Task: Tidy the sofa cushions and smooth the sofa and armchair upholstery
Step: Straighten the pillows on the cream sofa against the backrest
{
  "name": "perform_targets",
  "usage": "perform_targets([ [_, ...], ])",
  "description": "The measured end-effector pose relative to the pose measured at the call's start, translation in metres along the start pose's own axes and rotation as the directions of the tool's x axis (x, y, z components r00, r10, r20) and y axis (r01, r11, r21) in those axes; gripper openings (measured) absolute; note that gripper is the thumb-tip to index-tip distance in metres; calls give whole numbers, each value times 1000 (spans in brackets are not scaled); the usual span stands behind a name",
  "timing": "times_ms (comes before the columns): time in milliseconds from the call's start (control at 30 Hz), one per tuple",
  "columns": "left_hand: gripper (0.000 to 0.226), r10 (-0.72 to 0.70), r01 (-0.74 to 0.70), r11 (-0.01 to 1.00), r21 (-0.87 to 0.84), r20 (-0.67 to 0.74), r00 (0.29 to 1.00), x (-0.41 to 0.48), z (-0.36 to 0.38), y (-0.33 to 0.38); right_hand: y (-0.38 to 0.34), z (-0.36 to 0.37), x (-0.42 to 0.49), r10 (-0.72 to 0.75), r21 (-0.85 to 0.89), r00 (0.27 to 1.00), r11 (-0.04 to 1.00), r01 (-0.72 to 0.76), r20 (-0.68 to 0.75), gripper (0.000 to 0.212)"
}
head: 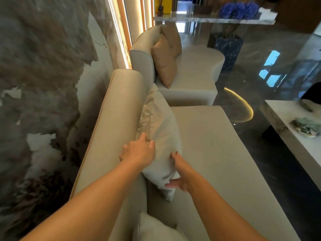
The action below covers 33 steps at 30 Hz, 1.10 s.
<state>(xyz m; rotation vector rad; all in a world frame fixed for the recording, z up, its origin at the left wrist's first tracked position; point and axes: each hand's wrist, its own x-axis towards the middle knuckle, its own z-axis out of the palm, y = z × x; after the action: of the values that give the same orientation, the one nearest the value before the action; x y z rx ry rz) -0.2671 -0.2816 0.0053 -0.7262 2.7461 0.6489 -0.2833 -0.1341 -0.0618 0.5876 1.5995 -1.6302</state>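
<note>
A cream cushion (159,126) stands on edge against the backrest of the beige sofa (213,153). My left hand (139,151) grips its top near edge, fingers curled over the fabric. My right hand (180,178) holds the cushion's lower front edge, thumb under and fingers on its face. Another cream cushion (156,228) shows at the bottom of the view. Beyond the sofa's far end sits a curved beige armchair seat (196,70) with two tan cushions (165,61) leaning on its back.
A marbled wall (43,84) runs close behind the sofa on the left. A white stone coffee table (284,122) with green ornaments stands to the right across dark glossy floor. A glass-topped console with blue flowers (238,9) is at the back.
</note>
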Motion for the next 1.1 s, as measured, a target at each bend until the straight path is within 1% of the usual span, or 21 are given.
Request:
perform_targets([
  [100, 50, 11, -11, 1000, -16, -13, 1000, -29, 11, -13, 11, -12, -35, -58, -207, 998, 976, 64, 38, 55],
  [200, 47, 32, -33, 998, 46, 20, 999, -61, 3, -25, 24, -12, -75, -80, -318, 995, 943, 95, 61, 43],
  [267, 43, 38, -42, 995, 86, 43, 998, -96, -5, -34, 40, -8, -106, -129, -445, 989, 883, 147, 70, 37],
  [300, 42, 26, -32, 994, 106, 60, 998, -119, -7, -42, 50, -5, -122, -173, -524, 982, 832, 184, 72, 36],
  [333, 42, 2, -12, 991, 131, 72, 997, -145, -7, -52, 62, -2, -139, -232, -607, 969, 759, 236, 87, 36],
  [367, 43, -31, 19, 987, 158, 75, 997, -175, -4, -64, 76, -2, -158, -298, -693, 946, 656, 298, 125, 36],
  [433, 45, -110, 95, 970, 222, 57, 992, -243, 4, -88, 107, -7, -203, -368, -839, 896, 381, 389, 249, 42],
  [467, 45, -144, 126, 958, 258, 51, 988, -277, 9, -101, 123, -12, -229, -376, -869, 874, 261, 420, 309, 45],
  [500, 45, -176, 154, 946, 285, 55, 983, -311, 13, -113, 139, -17, -255, -370, -876, 857, 184, 447, 359, 48],
  [567, 45, -236, 199, 934, 297, 93, 967, -374, 24, -134, 171, -28, -305, -337, -873, 840, 91, 479, 426, 49],
  [700, 43, -256, 190, 942, 278, 224, 940, -467, 45, -158, 236, -53, -387, -278, -909, 872, -19, 415, 404, 47],
  [767, 42, -220, 154, 950, 271, 229, 948, -500, 58, -165, 277, -67, -416, -251, -927, 892, -81, 367, 375, 43],
  [867, 41, -125, 105, 967, 232, 74, 989, -537, 88, -175, 347, -86, -439, -182, -957, 942, -121, 262, 281, 41],
  [900, 45, -119, 111, 972, 207, 29, 992, -547, 101, -177, 369, -92, -442, -192, -966, 950, -122, 227, 247, 43],
  [967, 53, -142, 145, 979, 144, -35, 989, -560, 132, -180, 409, -97, -442, -309, -980, 931, -101, 169, 193, 50],
  [1033, 55, -167, 177, 980, 92, -110, 980, -572, 158, -183, 447, -94, -443, -409, -990, 901, -75, 122, 142, 63],
  [1100, 56, -147, 162, 986, 40, -247, 958, -574, 177, -188, 470, -90, -440, -525, -994, 844, -49, 101, 111, 74],
])
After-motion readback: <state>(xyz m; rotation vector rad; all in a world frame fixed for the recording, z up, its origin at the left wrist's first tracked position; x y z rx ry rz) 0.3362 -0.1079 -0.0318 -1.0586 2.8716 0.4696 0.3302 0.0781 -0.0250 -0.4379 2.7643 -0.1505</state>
